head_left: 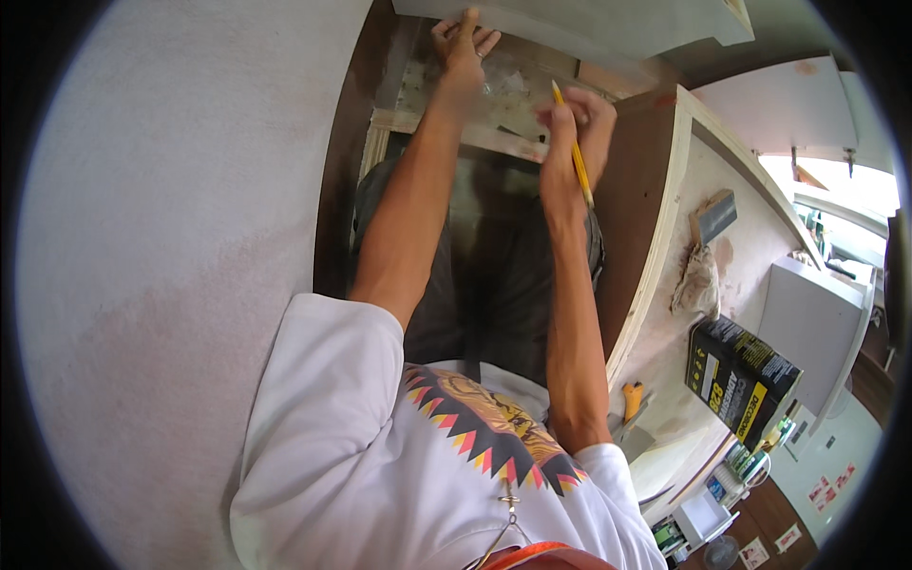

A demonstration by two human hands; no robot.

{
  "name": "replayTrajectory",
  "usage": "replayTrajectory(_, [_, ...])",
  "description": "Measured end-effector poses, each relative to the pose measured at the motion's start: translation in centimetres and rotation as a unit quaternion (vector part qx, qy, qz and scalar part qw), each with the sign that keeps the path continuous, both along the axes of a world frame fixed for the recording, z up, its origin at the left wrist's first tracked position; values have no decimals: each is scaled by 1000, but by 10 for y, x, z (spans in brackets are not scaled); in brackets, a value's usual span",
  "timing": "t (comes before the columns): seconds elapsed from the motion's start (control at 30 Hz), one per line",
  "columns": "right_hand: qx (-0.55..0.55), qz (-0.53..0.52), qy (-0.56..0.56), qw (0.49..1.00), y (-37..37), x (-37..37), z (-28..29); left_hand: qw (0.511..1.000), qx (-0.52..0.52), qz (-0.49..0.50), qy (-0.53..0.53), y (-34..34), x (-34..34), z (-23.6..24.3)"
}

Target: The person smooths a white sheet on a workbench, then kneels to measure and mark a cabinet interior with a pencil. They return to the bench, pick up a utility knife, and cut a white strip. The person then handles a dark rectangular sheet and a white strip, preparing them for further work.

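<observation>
My left hand reaches far forward to the lower edge of a white panel. Its thumb presses on the panel's face, with the other fingers bent just below the edge. In my right hand is a yellow pencil, held between thumb and fingers with one end slanting up and forward. That hand is slightly blurred and stays apart from the panel. Below both hands lies the dusty bottom of a wooden cabinet frame, with small scraps on it.
A pale wall closes off the left side. On the right, a wooden cabinet side bears a sanding block, a crumpled rag, a black and yellow box and an orange-handled tool. A white cabinet stands beyond.
</observation>
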State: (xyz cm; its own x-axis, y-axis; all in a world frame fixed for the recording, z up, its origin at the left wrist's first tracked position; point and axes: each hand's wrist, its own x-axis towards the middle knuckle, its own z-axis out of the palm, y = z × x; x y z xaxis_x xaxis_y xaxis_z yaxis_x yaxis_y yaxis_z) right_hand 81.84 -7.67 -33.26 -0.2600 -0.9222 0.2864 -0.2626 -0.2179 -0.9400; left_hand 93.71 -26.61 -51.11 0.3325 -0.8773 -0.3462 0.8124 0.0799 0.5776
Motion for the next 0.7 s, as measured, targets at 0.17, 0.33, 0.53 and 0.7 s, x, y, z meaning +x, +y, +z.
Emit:
replayTrajectory(0.17, [-38,35,-6,999,-101,-32,-65,1000,-23,5,-14,11,-10,34])
replayTrajectory(0.33, [-24,91,96,991,-135,-57,-66,1000,-17,-3,-6,17,-8,35])
replayTrajectory(0.53, [-58,115,191,973,-143,-59,-80,999,-35,-17,-19,19,-9,31])
replayTrajectory(0.7, [-108,83,216,967,-145,-57,-93,999,14,-31,-3,3,-7,12])
